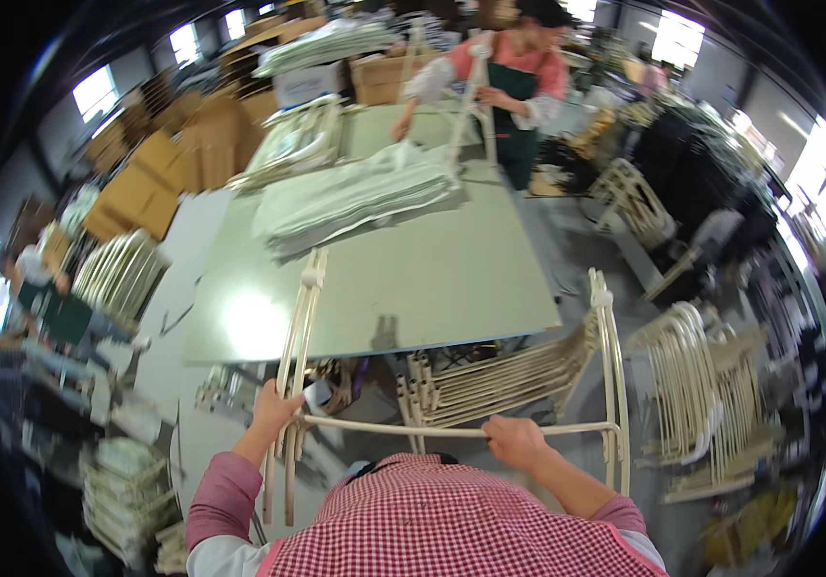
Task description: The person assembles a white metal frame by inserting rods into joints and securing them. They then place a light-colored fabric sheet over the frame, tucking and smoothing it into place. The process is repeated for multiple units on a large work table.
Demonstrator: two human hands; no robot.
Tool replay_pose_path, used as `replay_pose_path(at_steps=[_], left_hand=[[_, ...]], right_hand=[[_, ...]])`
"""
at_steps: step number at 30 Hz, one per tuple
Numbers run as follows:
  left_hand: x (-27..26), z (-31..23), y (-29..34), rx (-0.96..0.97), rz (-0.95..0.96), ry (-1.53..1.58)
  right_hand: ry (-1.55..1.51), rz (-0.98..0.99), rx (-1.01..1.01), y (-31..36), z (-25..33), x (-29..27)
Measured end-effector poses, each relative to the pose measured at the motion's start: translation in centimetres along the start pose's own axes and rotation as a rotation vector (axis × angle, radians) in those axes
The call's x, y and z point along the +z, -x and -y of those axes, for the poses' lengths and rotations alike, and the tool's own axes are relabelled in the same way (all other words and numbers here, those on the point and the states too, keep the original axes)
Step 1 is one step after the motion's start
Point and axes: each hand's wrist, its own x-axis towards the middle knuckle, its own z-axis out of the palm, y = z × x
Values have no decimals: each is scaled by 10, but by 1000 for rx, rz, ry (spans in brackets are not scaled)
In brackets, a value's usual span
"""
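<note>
In front of my body stands a cream metal-tube frame [394,429], with a low crossbar and paired legs joined at the top on either side. My left hand [276,412] is closed round the tubes of its left side, just above the crossbar. My right hand [513,441] is wrapped over the crossbar, right of its middle. Beyond the frame is a pale green table [403,313], and a thick stack of pale green fabric [355,197] lies across it.
Across the table a co-worker [519,77] in a dark apron handles another cream frame [469,106]. Several tube frames [500,389] lean under the near table edge. More frames [682,394] stand at the right. Cardboard boxes [149,188] and folded frames [120,274] are at the left.
</note>
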Motion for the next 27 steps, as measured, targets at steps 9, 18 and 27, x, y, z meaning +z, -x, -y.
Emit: replay_pose_path(at_steps=[9,18,27], left_hand=[[-100,69,16,-263,-247,140],[-163,205,-67,-364,-85,-323],[-236,295,-136,-300,119,-293]], right_hand=[[-149,-142,-316,-148,50,-8],[-122,204,-312,-260,169,47],[134,-195,1011,-346,37,29]])
